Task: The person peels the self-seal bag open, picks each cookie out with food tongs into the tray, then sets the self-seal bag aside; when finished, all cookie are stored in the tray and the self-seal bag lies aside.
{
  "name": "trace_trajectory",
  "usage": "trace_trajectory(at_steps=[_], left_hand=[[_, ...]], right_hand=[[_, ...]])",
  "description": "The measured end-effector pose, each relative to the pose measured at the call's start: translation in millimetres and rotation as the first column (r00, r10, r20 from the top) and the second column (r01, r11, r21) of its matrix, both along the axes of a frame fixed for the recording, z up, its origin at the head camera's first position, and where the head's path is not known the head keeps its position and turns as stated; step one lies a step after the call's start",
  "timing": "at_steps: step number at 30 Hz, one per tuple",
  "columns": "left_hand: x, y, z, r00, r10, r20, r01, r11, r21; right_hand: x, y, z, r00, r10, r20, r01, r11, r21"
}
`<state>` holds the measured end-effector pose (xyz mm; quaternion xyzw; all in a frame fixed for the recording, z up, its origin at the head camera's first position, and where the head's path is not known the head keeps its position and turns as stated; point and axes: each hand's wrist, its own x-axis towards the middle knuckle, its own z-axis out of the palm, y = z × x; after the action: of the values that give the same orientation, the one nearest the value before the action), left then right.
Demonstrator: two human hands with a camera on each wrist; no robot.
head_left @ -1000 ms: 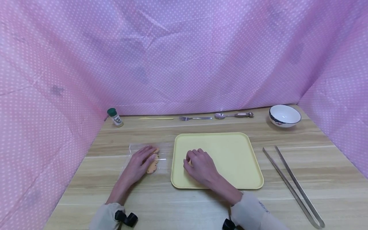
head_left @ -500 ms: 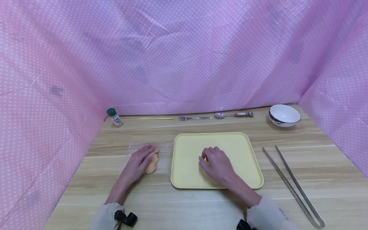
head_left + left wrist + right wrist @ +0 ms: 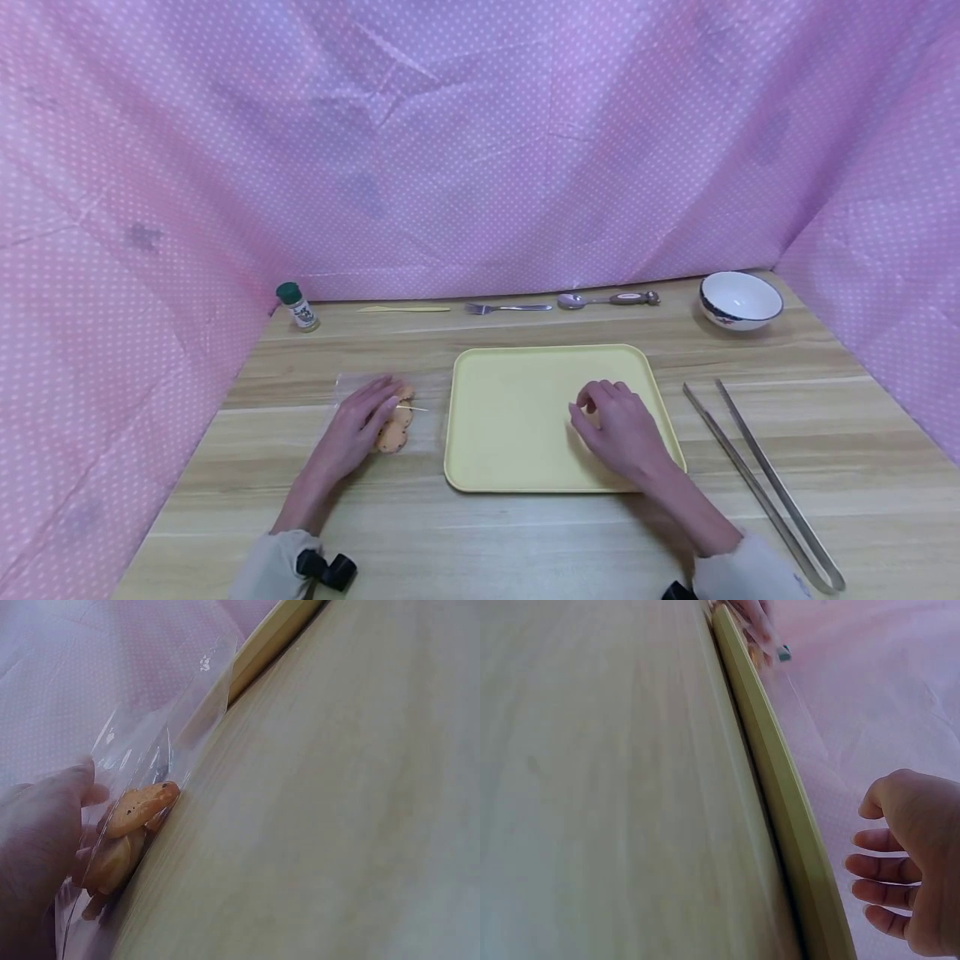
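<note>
My left hand (image 3: 358, 422) rests on a clear plastic bag (image 3: 161, 746) lying left of the tray, its fingers spread over the near part. Inside the bag are several round tan cookies (image 3: 393, 435) with dark specks, partly hidden under the fingers. In the left wrist view, fingertips touch the bag beside the cookies (image 3: 136, 810). Over the right part of a pale yellow tray (image 3: 510, 467) hovers my right hand (image 3: 622, 429). The right wrist view shows its fingers (image 3: 881, 868) loosely bent, thumb apart, with nothing seen between them.
Long metal tongs (image 3: 772, 492) lie right of the tray. A white bowl (image 3: 741, 297) stands at the back right. Along the back edge are a spoon (image 3: 573, 301), a fork (image 3: 510, 308), a yellow knife (image 3: 403, 309) and a green-capped seasoning jar (image 3: 300, 310). Pink dotted cloth (image 3: 480, 150) hangs behind.
My right hand has moved rightward across the tray, from its left side to its right side. The left hand stays on the bag of cookies, almost unmoved.
</note>
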<state>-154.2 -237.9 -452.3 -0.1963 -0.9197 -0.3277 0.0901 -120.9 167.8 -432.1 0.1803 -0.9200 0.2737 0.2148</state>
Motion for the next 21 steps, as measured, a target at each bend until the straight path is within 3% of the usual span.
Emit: trace_trajectory(at_steps=[10,21], left_hand=[[1.1,-1,0.4,1.0,0.007,0.026,-0.007,1.0,0.0],[1.7,1,3.0,0.999,0.022,0.028,-0.022,1.0,-0.009]], right_hand=[[11.4,40,2.0,0.996,-0.088,-0.013,0.088,0.996,-0.013],[25.8,76,5.8,0.977,-0.209,0.041,0.209,0.978,0.018]])
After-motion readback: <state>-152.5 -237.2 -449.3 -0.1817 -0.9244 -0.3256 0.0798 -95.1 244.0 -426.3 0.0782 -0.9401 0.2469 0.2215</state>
